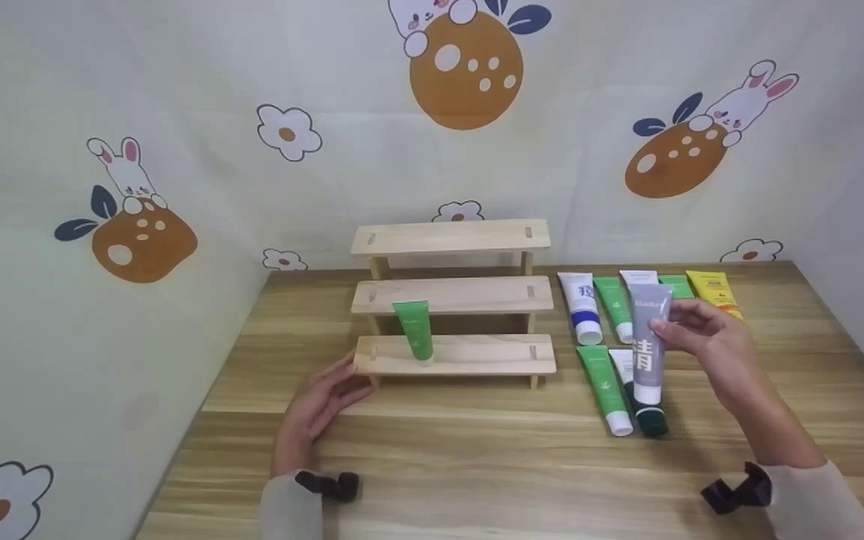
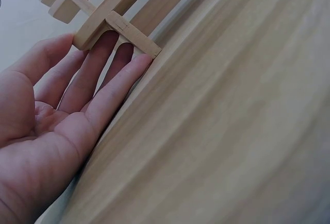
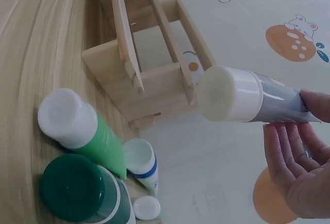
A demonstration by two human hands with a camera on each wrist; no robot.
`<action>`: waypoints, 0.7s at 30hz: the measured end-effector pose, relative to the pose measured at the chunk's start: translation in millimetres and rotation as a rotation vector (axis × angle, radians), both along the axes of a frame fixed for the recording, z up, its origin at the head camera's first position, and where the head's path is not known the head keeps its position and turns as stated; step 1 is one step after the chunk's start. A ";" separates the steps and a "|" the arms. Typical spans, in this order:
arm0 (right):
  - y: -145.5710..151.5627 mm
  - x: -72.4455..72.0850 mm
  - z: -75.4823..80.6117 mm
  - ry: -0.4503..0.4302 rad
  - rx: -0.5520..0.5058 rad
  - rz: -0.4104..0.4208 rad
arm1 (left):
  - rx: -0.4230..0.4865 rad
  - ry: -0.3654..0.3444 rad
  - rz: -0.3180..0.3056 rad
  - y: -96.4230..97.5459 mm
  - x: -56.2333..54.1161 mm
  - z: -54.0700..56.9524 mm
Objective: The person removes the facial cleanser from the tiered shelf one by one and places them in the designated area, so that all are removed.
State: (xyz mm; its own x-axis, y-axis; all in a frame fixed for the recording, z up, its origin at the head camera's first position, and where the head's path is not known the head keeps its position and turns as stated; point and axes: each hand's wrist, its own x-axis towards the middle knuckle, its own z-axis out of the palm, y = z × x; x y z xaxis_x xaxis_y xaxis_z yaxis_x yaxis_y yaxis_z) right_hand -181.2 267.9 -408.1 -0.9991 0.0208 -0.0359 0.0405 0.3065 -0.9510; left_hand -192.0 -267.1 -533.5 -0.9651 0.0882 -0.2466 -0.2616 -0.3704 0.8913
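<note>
A three-step wooden display stand [image 1: 477,360] stands at the back of the table. My left hand [image 1: 325,397] holds the left end of its lowest step; in the left wrist view the thumb meets the board's end and the other fingers reach in under it at the leg [image 2: 133,33]. A green tube [image 1: 417,331] stands cap down on that step, left of its middle. My right hand [image 1: 724,349] pinches a grey-purple tube [image 1: 649,322] with a white cap [image 3: 227,94], between thumb and fingers. It is held cap down above the lying tubes.
Several tubes lie in two rows right of the stand: a white one with a blue band [image 1: 580,304], green ones [image 1: 604,386], a yellow one [image 1: 711,289] and one with a dark green cap [image 1: 651,421]. A printed curtain [image 1: 357,67] hangs behind the table.
</note>
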 end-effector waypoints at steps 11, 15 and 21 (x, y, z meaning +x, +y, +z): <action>34.8 -7.1 -22.9 -0.113 0.045 -0.002 | 0.006 0.011 -0.020 -0.4 1.0 -0.4; 45.5 -9.8 -32.2 -0.133 0.074 0.004 | -0.029 0.020 -0.036 -0.5 -0.3 -1.1; 58.9 -14.2 -47.2 -0.181 0.072 0.026 | -0.055 0.017 -0.039 -0.5 -1.1 -1.4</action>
State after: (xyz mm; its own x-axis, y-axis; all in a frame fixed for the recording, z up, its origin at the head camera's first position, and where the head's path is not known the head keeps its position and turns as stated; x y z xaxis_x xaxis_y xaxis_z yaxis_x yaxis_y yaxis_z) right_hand -195.4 326.8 -455.4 -0.9768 0.0044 -0.2141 0.2000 0.3768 -0.9045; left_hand -193.2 -267.6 -534.9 -0.9653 0.1122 -0.2358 -0.2595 -0.3106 0.9144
